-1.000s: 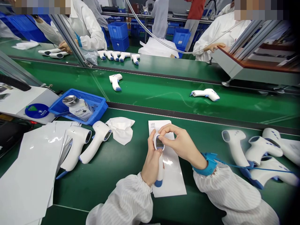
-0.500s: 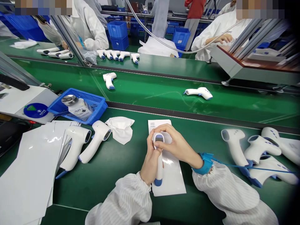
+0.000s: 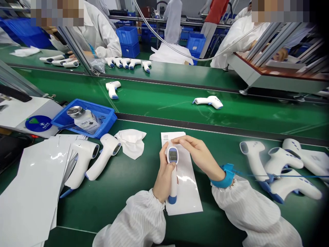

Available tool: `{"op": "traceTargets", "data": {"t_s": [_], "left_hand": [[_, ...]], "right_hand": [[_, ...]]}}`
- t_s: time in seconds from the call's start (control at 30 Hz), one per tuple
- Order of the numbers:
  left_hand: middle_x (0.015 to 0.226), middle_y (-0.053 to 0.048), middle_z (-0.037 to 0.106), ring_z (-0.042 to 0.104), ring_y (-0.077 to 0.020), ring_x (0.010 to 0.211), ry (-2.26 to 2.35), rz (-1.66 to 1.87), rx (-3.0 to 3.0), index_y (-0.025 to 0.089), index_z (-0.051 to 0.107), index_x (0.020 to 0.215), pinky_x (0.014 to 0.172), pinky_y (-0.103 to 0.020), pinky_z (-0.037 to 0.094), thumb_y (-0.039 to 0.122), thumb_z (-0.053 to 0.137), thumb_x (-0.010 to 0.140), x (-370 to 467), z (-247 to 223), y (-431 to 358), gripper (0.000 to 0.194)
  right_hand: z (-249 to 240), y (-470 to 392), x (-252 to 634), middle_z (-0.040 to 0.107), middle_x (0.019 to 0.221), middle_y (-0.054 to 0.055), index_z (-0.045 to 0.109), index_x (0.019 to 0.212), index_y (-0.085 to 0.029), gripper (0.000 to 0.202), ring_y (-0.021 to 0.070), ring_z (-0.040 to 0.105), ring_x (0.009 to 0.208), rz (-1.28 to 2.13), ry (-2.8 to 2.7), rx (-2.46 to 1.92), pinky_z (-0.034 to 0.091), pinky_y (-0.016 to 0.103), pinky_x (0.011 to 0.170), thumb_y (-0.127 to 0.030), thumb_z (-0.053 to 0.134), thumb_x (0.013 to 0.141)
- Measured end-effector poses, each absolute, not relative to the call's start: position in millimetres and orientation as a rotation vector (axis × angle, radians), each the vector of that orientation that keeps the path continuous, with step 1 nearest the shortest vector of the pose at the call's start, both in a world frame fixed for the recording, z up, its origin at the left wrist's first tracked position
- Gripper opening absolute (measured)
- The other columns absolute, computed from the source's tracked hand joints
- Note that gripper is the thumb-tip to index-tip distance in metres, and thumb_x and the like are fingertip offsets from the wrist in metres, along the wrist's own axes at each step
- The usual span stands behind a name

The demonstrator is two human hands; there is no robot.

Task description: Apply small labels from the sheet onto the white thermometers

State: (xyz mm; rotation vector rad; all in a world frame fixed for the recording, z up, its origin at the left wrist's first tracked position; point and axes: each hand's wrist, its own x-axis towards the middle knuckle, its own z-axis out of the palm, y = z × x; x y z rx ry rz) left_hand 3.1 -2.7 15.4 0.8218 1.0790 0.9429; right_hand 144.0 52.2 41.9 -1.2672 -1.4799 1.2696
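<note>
My left hand (image 3: 163,176) is wrapped round a white infrared thermometer (image 3: 174,187) with a blue handle end. The thermometer's small grey screen faces me, and my left thumb rests just below it. Beside the top of the thermometer, my right hand (image 3: 202,156) has its fingers stretched out; whether the fingertips touch the casing I cannot tell. A blue strap (image 3: 223,176) circles my right wrist. Under both hands lies a glossy white sheet or sleeve (image 3: 190,197) with small print at its far end.
More thermometers (image 3: 104,156) lie at left beside stacked white sheets (image 3: 38,185), and several (image 3: 253,159) sit at right. A blue tray (image 3: 109,120) holds a metal-capped bottle (image 3: 86,120). Beyond a crumpled tissue (image 3: 133,142) runs the green conveyor (image 3: 159,99), carrying two thermometers. Co-workers sit opposite.
My right hand has come off the thermometer's screen, its fingers now straightened, and the screen shows fully. The two thermometers on the conveyor have shifted left.
</note>
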Motion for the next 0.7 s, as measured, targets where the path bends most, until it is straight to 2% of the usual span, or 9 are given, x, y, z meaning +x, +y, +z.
{"op": "traceTargets", "data": {"t_s": [0.13,0.23,0.33,0.4,0.47,0.6,0.7], "left_hand": [[0.096,-0.002,0.054,0.044,-0.0074,0.047,1.059,0.907,0.715,0.037,0.016,0.149,0.047,-0.023,0.042,0.028,0.038,0.092,4.3,15.4,-2.2,0.061],[0.113,-0.007,0.055,0.052,-0.0108,0.056,1.041,0.918,0.781,0.037,0.015,0.15,0.052,-0.026,0.047,0.03,0.039,0.093,4.6,10.9,-1.7,0.062],[0.124,-0.009,0.052,0.06,-0.0181,0.077,1.066,0.953,0.846,0.034,0.016,0.151,0.068,-0.033,0.052,0.034,0.04,0.094,5.3,7.0,-1.7,0.061],[0.121,-0.009,0.054,0.061,-0.0225,0.093,1.085,0.972,0.88,0.031,0.018,0.151,0.081,-0.036,0.051,0.038,0.04,0.096,5.6,5.8,-2.1,0.059],[0.118,-0.009,0.056,0.06,-0.024,0.099,1.087,0.977,0.897,0.029,0.019,0.151,0.086,-0.038,0.05,0.039,0.039,0.096,5.7,5.2,-2.6,0.059],[0.125,-0.008,0.053,0.062,-0.0214,0.088,1.058,0.952,0.867,0.035,0.013,0.152,0.077,-0.037,0.053,0.038,0.038,0.096,5.2,4.3,-3.4,0.061],[0.129,-0.009,0.051,0.062,-0.0198,0.082,1.044,0.946,0.859,0.036,0.015,0.151,0.072,-0.036,0.054,0.038,0.039,0.096,4.7,3.9,-3.7,0.06]], "right_hand": [[30.9,45.3,143.3,0.068,0.111,0.005,0.065,0.106,-0.024,0.024,0.0203,0.065,0.101,1.33,-1.437,-1.264,0.051,0.037,0.091,-0.039,0.056,0.091],[28.6,40.8,138.3,0.066,0.114,0.005,0.062,0.108,-0.024,0.024,0.0201,0.064,0.102,1.361,-1.45,-1.25,0.05,0.038,0.092,-0.038,0.056,0.09],[32.5,37.6,132.5,0.063,0.117,0.004,0.062,0.108,-0.025,0.023,0.0213,0.058,0.112,1.243,-1.572,-1.252,0.044,0.04,0.101,-0.033,0.062,0.087],[35.5,35.7,129.5,0.062,0.118,0.004,0.061,0.109,-0.026,0.028,0.0222,0.055,0.116,1.141,-1.66,-1.264,0.042,0.04,0.103,-0.031,0.068,0.083],[36.9,34.1,128.5,0.063,0.117,0.004,0.062,0.109,-0.026,0.029,0.0226,0.056,0.114,1.055,-1.708,-1.297,0.043,0.04,0.1,-0.028,0.07,0.081],[35.0,31.5,134.0,0.066,0.118,0.004,0.064,0.11,-0.027,0.023,0.0225,0.059,0.113,0.986,-1.699,-1.294,0.044,0.039,0.099,-0.031,0.062,0.088],[33.8,29.9,138.9,0.064,0.126,0.005,0.062,0.118,-0.027,0.03,0.0237,0.057,0.119,1.066,-1.705,-1.146,0.042,0.041,0.103,-0.041,0.049,0.095]]}}
